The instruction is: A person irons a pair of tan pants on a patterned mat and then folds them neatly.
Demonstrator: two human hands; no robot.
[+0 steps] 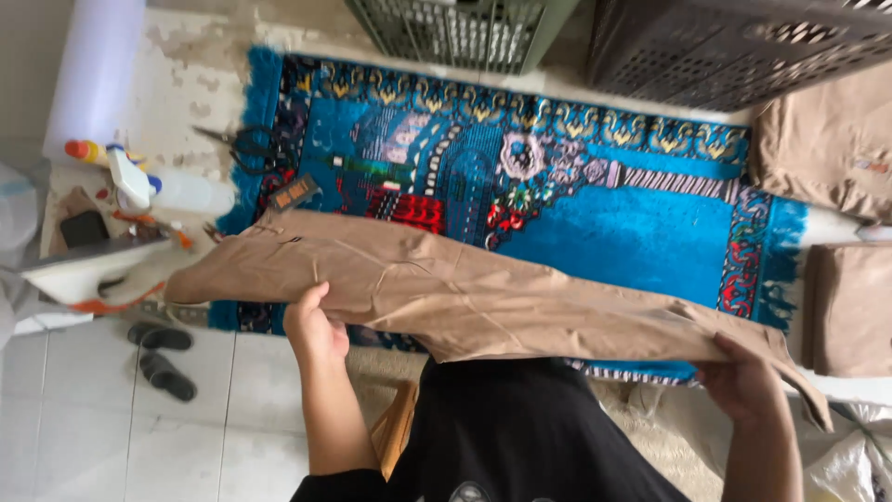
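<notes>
A pair of tan trousers point(465, 297) is stretched out sideways above a blue patterned rug point(632, 232). My left hand point(314, 327) grips the cloth near its wider left part, thumb on top. My right hand point(743, 379) pinches the narrower right end, where the fabric droops down past my fingers. The trousers hang slightly creased between the two hands, in front of my black clothing.
Folded tan garments point(836, 139) and another stack point(850, 307) lie at the right. Two plastic crates point(734, 46) stand at the rug's far edge. A spray bottle point(139, 181), scissors point(243, 147), an iron point(84, 265) and dark slippers point(163, 358) sit at the left.
</notes>
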